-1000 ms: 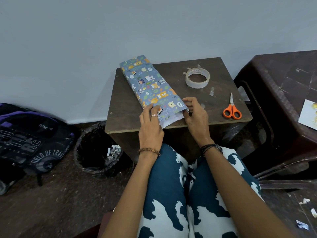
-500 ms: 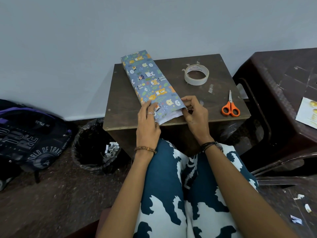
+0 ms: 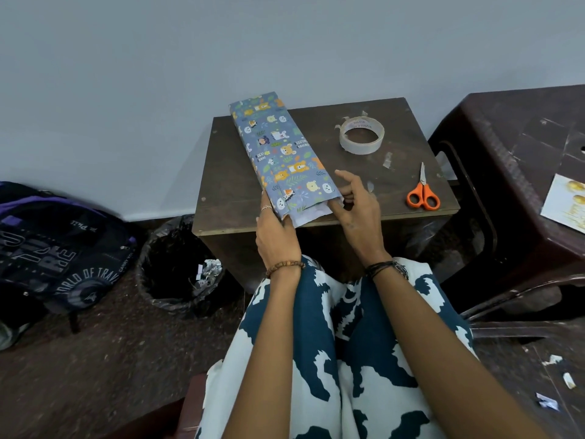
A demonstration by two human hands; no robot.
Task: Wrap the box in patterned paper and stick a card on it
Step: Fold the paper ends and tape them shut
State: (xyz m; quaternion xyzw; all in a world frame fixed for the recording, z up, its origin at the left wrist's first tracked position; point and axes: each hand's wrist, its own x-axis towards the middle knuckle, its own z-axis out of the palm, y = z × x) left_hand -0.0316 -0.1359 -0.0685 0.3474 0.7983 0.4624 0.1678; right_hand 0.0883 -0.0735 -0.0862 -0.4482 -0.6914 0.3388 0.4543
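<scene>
A long box wrapped in blue animal-patterned paper (image 3: pixel 278 153) lies slantwise on a small dark wooden table (image 3: pixel 228 198). Its near end is open, with white paper underside showing at the table's front edge. My left hand (image 3: pixel 275 232) grips the left side of that near end. My right hand (image 3: pixel 357 210) is at the right side, thumb and lower fingers tucked at the open paper flap, index finger raised and apart. A white card with gold print (image 3: pixel 566 201) lies on the dark table at the right.
A roll of clear tape (image 3: pixel 361 136) and orange-handled scissors (image 3: pixel 422 193) lie on the wooden table right of the box. A black-lined waste bin (image 3: pixel 180 270) and a dark backpack (image 3: pixel 60 248) stand on the floor at left. Paper scraps litter the floor at right.
My right hand's fingers have lifted off the top of the paper end and spread, index finger now raised. My left hand has slid to the box's left edge. The view shifted slightly.
</scene>
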